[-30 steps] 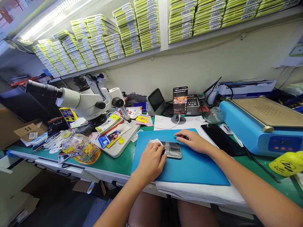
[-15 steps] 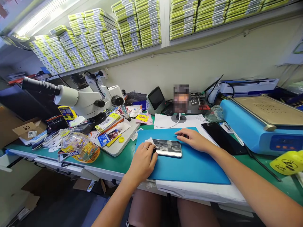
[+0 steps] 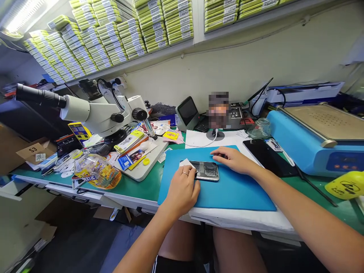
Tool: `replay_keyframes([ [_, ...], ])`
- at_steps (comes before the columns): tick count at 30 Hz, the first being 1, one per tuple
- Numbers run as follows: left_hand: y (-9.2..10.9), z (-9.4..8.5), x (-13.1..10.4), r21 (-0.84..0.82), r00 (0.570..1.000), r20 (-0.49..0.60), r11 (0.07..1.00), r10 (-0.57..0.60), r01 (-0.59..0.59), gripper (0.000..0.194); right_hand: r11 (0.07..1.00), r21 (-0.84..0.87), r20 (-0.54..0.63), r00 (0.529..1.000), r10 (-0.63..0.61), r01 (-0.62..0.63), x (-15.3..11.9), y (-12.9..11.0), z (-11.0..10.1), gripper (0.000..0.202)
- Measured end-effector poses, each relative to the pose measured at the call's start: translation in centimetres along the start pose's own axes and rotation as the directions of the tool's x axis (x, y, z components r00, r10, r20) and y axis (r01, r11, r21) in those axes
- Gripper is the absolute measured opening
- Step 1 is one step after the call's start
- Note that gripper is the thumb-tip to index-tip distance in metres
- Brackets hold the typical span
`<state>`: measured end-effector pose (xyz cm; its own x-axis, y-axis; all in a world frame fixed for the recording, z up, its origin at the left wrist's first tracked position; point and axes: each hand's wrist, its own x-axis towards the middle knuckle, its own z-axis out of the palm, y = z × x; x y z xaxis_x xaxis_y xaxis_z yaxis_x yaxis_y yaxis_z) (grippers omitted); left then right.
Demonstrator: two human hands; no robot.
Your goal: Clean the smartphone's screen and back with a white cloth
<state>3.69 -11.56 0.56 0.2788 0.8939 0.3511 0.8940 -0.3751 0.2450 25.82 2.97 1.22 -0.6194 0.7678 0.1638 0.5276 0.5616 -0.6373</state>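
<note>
A smartphone (image 3: 209, 171) lies flat on the blue mat (image 3: 227, 197), its dark face up and streaked with reflections. My left hand (image 3: 184, 185), with a ring on one finger, is closed on a small white wipe (image 3: 186, 163) and presses it over the phone's left end. Part of that end is hidden by the fingers. Just right of the phone, my right hand (image 3: 234, 161) rests on the mat with fingers loosely stretched and thumb apart. A small dark patch shows under its fingers; what it is I cannot make out.
A microscope (image 3: 99, 117) and a plastic bottle (image 3: 96, 170) stand at left. At right are a black tablet-like panel (image 3: 270, 157), a glass jar (image 3: 261, 128), a blue heating-plate machine (image 3: 301, 144) and a yellow bottle (image 3: 345, 185). Behind the mat stands a round-based stand (image 3: 215, 134).
My left hand has slid rightward along the phone with the wipe, covering more of its face. My right hand stays about where it was. The camera view has shifted slightly.
</note>
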Motion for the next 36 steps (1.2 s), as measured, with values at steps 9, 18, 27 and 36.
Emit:
replay_keyframes([
  [9, 3.5, 1.9, 3.2, 0.008, 0.991, 0.028, 0.991, 0.131, -0.131, 0.022, 1.0, 0.013, 0.005, 1.0, -0.014, 0.014, -0.3, -0.3, -0.2, 0.044],
  [18, 1.4, 1.3, 2.4, 0.047, 0.996, 0.026, 0.995, 0.081, -0.083, 0.023, 0.999, -0.017, 0.099, 0.995, -0.027, 0.029, -1.0, -0.6, -0.6, 0.052],
  [27, 2.0, 0.6, 1.7, 0.05, 0.989, 0.1, 0.992, 0.108, -0.113, 0.028, 0.995, -0.082, 0.26, 0.965, -0.027, 0.05, -1.8, -1.5, -0.8, 0.082],
  [36, 2.4, 2.0, 4.8, 0.072, 0.984, 0.107, 0.986, 0.139, -0.148, 0.033, 0.992, -0.113, 0.252, 0.967, -0.03, 0.061, -2.2, -1.2, -0.6, 0.063],
])
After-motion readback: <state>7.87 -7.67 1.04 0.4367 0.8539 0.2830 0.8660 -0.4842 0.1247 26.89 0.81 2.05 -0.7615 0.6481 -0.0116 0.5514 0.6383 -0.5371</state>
